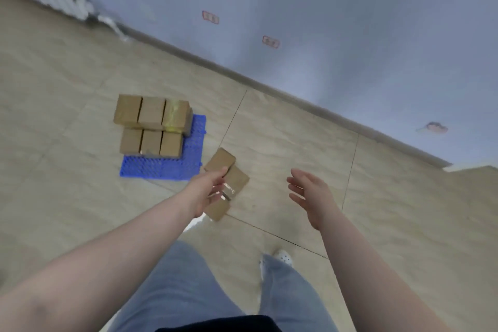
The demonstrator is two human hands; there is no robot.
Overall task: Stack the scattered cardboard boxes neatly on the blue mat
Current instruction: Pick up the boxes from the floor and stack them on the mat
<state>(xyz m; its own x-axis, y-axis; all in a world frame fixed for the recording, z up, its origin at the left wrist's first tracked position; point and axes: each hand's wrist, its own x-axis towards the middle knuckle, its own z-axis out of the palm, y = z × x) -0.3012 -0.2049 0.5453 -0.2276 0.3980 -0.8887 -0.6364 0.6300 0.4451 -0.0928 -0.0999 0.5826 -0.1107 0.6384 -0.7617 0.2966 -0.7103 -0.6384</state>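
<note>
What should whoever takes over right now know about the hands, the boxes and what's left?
Left hand: fingers curled on the held boxes, which look like two or three bunched together, above the floor just right of the mat.
Right hand: open, empty, beside the held boxes and not touching them.
Done: stacked boxes sit on the mat in two rows of three; the far row looks higher.
Left: set the held boxes on the stack, squared up. No other loose boxes are in view.
</note>
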